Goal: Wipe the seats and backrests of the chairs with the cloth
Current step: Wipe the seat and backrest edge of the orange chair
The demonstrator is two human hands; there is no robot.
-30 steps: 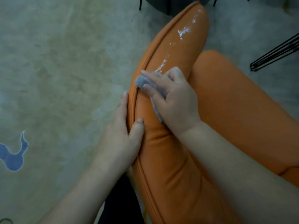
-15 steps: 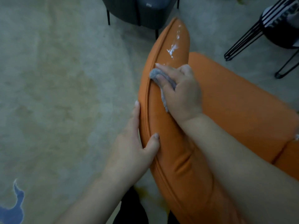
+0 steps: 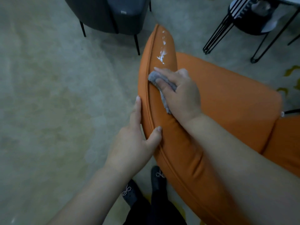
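On top of the orange chair's backrest (image 3: 164,111), the right hand (image 3: 181,93) presses a small grey cloth (image 3: 159,80) down. Its fingers (image 3: 164,72) are curled round the cloth and hold it tight against the leather, close to the raised seam. Just past the fingertips lie wet white smears (image 3: 162,54) that shine in the light.

The left hand (image 3: 134,143) steadies the same backrest lower down. Its thumb sits on top and its fingers lie along the outer side, so it grips the padded edge.

I think a few things could go wrong. The cloth is small and bunched up, so it may only push the wet stuff along and leave streaks. It could slip out from under the fingers on the smooth, wet leather. If the left hand lets go, the chair may rock or slide on the floor (image 3: 48,95). The seat (image 3: 227,103) looks like it has not been wiped yet.

A dark grey chair (image 3: 113,15) stands behind, with a tiny pale tag (image 3: 123,12) on it. It is too small to read. I see no other words anywhere.
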